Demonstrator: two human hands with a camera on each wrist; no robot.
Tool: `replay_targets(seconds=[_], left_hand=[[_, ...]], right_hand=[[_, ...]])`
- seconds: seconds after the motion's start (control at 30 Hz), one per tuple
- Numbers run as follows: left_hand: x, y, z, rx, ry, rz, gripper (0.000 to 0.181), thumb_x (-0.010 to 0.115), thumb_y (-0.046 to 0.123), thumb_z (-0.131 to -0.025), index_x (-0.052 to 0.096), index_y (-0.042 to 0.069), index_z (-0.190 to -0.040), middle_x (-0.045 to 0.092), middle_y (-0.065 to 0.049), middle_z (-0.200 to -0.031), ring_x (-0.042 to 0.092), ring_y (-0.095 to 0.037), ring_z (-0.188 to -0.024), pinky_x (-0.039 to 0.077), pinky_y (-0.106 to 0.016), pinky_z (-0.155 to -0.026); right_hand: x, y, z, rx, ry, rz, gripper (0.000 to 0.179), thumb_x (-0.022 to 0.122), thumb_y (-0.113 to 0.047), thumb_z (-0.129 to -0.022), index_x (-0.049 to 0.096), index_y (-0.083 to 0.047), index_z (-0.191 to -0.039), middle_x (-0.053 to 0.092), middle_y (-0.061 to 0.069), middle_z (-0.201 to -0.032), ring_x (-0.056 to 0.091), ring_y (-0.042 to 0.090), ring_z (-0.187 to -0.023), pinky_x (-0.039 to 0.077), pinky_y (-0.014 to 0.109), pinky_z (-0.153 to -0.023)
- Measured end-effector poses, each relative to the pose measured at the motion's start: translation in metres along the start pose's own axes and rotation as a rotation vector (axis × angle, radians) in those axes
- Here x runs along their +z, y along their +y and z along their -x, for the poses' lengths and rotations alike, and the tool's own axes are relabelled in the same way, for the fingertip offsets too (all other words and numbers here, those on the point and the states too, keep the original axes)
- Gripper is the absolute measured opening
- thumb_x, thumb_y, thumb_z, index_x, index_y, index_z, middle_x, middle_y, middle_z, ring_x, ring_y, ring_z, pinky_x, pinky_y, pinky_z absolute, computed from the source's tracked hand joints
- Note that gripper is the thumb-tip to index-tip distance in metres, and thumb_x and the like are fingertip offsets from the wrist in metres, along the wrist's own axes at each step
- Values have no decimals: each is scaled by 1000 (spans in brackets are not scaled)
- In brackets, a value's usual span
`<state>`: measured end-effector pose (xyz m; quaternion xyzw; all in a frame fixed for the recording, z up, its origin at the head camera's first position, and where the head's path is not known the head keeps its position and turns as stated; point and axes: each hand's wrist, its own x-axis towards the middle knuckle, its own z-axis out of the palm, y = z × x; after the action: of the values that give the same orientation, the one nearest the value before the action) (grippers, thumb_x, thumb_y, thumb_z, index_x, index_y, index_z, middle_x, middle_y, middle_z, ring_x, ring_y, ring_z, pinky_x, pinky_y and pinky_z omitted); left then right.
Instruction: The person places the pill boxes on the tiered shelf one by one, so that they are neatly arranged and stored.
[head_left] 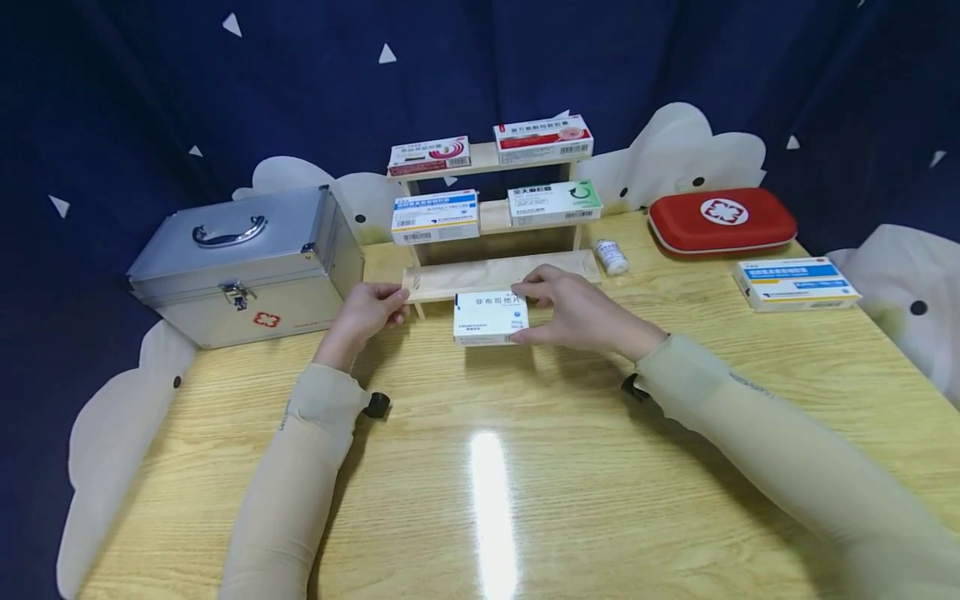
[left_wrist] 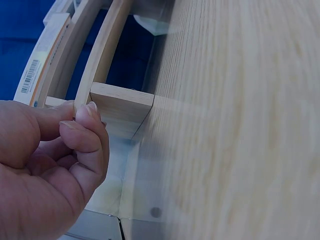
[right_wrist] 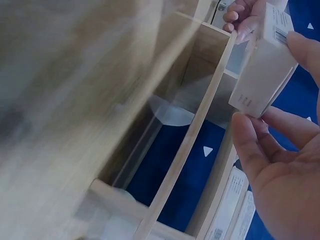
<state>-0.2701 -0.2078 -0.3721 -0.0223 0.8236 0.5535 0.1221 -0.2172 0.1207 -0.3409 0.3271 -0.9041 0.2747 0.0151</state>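
A small wooden three-step shelf (head_left: 502, 275) stands at the back of the table. My left hand (head_left: 372, 310) pinches the left end of its lowest step, thumb against the curled index finger; the left wrist view shows this hand (left_wrist: 60, 160) on the wooden edge (left_wrist: 97, 65). In front of that step, my right hand (head_left: 573, 310) grips a white medicine box (head_left: 487, 321) by its right end, printed face toward me. The right wrist view shows the box (right_wrist: 262, 67) between the thumb and fingers of my right hand (right_wrist: 285, 165). Medicine boxes stand on the two upper steps, including a green-and-white one (head_left: 555, 202).
To the left is a silver first-aid case (head_left: 247, 267). Right of the shelf are a small white bottle (head_left: 612, 257), a red zip case (head_left: 723, 221) and a blue-and-white medicine box (head_left: 797, 283). A dark blue curtain (head_left: 480, 67) hangs behind the table (head_left: 420, 467).
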Motion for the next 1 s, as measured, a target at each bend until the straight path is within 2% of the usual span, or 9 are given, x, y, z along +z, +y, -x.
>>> replay_targets(seconds=[0.13, 0.33, 0.7, 0.8, 1.0], left_hand=[[0, 0, -1, -2, 5, -10, 33, 51, 15, -105, 56, -8, -129, 61, -22, -107, 56, -12, -73, 49, -20, -65], [0, 0, 0, 0, 6, -6, 34, 51, 15, -105, 56, -8, -130, 62, -23, -108, 57, -12, -73, 50, -21, -66], [0, -2, 0, 2, -2, 16, 35, 51, 14, -105, 54, -10, -131, 61, -24, -107, 57, -14, -75, 50, -19, -65], [0, -1, 0, 2, -7, 19, 36, 51, 14, -105, 54, -10, -131, 61, -25, -108, 57, -14, -75, 50, -19, -65], [0, -2, 0, 10, -7, 14, 36, 51, 14, -105, 54, -11, -131, 61, -24, -106, 57, -14, -75, 50, -21, -67]], right_hand=[[0, -2, -20, 26, -8, -8, 73, 83, -42, -80, 58, -3, -137, 55, 11, -127, 59, 21, -98, 50, 34, -84], [2, -3, -46, 107, -18, -36, 77, 82, -46, -80, 55, -7, -141, 53, 9, -130, 60, 23, -98, 51, 33, -84], [13, 2, -77, 152, -31, -58, 78, 81, -44, -82, 51, -7, -144, 49, 10, -136, 61, 22, -101, 50, 33, -85], [17, 5, -82, 150, -33, -47, 78, 80, -44, -83, 50, -6, -144, 49, 11, -137, 58, 22, -105, 49, 33, -88], [22, 6, -91, 136, -34, -11, 76, 78, -44, -85, 50, -6, -144, 49, 14, -139, 50, 26, -120, 42, 39, -102]])
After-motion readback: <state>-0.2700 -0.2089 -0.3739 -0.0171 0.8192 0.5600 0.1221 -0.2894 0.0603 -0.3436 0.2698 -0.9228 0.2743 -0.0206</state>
